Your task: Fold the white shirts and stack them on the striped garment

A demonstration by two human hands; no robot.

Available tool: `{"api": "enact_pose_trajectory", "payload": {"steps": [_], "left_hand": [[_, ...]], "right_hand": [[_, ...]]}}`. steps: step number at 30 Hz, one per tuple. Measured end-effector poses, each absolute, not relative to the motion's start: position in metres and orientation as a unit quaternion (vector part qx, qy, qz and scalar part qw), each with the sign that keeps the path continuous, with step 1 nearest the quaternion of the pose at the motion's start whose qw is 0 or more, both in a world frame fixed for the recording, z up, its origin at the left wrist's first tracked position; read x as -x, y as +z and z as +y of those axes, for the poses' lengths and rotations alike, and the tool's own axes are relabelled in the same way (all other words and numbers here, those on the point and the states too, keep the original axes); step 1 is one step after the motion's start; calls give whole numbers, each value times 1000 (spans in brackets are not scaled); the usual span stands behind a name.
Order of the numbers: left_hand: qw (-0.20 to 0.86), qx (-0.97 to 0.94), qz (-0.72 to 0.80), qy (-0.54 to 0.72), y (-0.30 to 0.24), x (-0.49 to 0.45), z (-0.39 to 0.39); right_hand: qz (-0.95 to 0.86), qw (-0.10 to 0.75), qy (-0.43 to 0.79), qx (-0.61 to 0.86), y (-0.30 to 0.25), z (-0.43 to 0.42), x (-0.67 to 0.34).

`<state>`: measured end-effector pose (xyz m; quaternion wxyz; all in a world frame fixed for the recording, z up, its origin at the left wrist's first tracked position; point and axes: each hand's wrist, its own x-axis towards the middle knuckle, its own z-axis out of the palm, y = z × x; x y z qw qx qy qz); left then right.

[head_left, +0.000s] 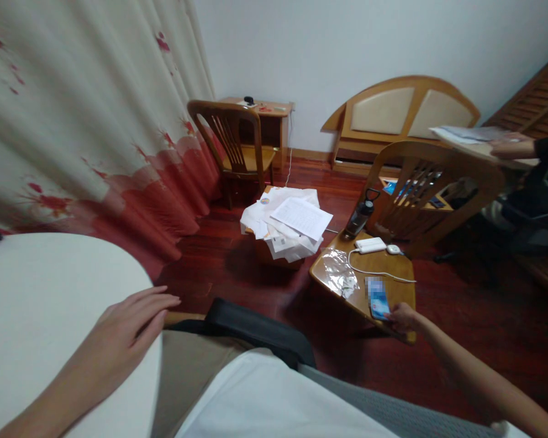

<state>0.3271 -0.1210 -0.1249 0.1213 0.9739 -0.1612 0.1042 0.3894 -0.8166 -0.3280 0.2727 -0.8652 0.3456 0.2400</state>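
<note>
My left hand (130,322) rests at the edge of a round white table (59,298), palm down, with its fingers stretched out past the rim and holding nothing. On the right, my right hand (402,317) reaches down to a wooden chair (397,292) and grips the near end of a smartphone (380,304) with a lit blue screen. The phone lies at the seat's front. Around it are a clear plastic bag (340,274), a white power bank (369,245) with a white cable (379,273), a small white round-cornered device (393,249) and a dark bottle (360,218).
Papers (301,218) lie heaped on a low box or stool ahead. Behind stand another wooden chair (242,155) and a small desk (281,109). Curtains (132,121) hang at left. At far right, another person's hand (514,146) is by papers (466,134) on a surface.
</note>
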Motion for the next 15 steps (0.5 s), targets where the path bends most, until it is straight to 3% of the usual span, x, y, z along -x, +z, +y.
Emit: {"api": "enact_pose_trajectory", "payload": {"steps": [15], "left_hand": [[122,-974,-160,106,-121,-329,-125]], "right_hand": [[374,267,284,841,-332,-815,-395]]}}
